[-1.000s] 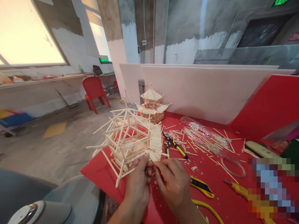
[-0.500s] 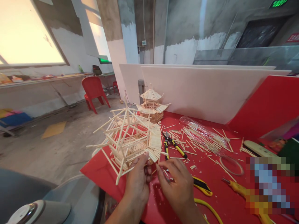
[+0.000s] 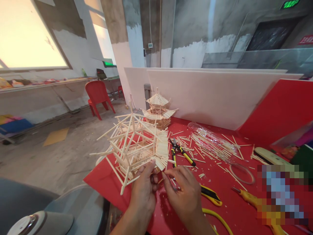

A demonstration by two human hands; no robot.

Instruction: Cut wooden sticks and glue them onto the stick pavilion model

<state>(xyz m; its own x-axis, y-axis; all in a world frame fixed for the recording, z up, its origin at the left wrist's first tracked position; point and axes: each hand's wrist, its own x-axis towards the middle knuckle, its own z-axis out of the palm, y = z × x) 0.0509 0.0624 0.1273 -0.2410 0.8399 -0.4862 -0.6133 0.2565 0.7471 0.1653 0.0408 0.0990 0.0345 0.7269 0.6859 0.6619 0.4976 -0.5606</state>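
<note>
A pavilion model (image 3: 133, 143) made of thin wooden sticks stands at the left corner of the red tabletop. Its frame is bare apart from a slatted roof strip (image 3: 161, 147) on the right side. My left hand (image 3: 144, 187) is closed at the near edge of this model, thumb on top by the lowest slats. Close beside it, my right hand (image 3: 182, 187) pinches thumb and forefinger together just below the strip's end. Whatever lies in that pinch is too small to make out. Behind stands a second stick pavilion (image 3: 158, 109) with slatted roofs.
Yellow-black cutters (image 3: 180, 151) lie among loose sticks, near a plastic bag of sticks (image 3: 212, 140). A yellow utility knife (image 3: 211, 195), tape ring (image 3: 242, 173) and yellow-handled tool (image 3: 248, 196) lie to the right. White boards (image 3: 207, 98) stand behind; a flask (image 3: 41, 222) is front left.
Hardly anything differs. My right hand has shifted very slightly left, still pinching beside the model, and the whole view has drifted a few pixels.
</note>
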